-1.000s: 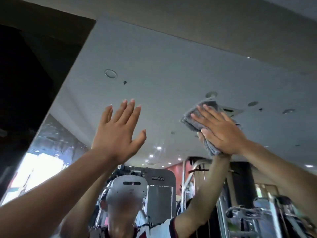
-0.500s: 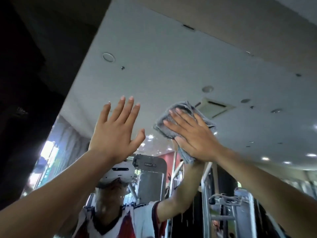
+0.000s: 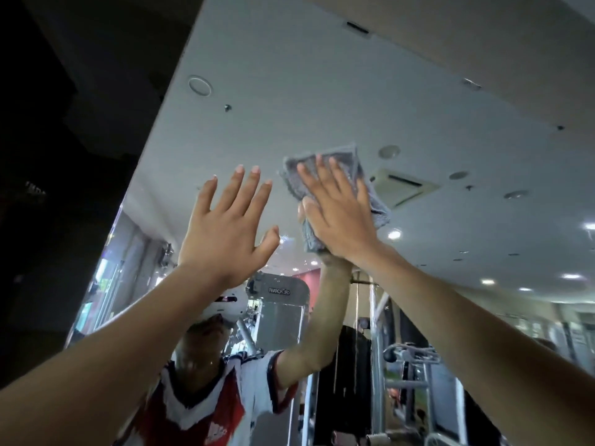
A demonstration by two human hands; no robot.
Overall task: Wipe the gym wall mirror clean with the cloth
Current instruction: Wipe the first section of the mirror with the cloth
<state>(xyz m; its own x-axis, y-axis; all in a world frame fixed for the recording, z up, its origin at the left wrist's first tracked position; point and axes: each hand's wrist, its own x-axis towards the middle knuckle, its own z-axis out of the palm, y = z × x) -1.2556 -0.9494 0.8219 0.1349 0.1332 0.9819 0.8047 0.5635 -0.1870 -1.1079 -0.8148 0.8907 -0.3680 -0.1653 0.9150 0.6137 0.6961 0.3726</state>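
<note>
Grey cloth [image 3: 338, 191] under flat R hand [image 3: 341, 217]; on mirror [image 3: 322, 101]

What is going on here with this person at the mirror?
A person is wiping a gym wall mirror high up. The right hand presses a grey cloth flat against the glass with straight fingers. The left hand is raised beside it, open with fingers spread and holding nothing; whether it touches the glass is unclear. The reflection below shows gym machines.
</note>
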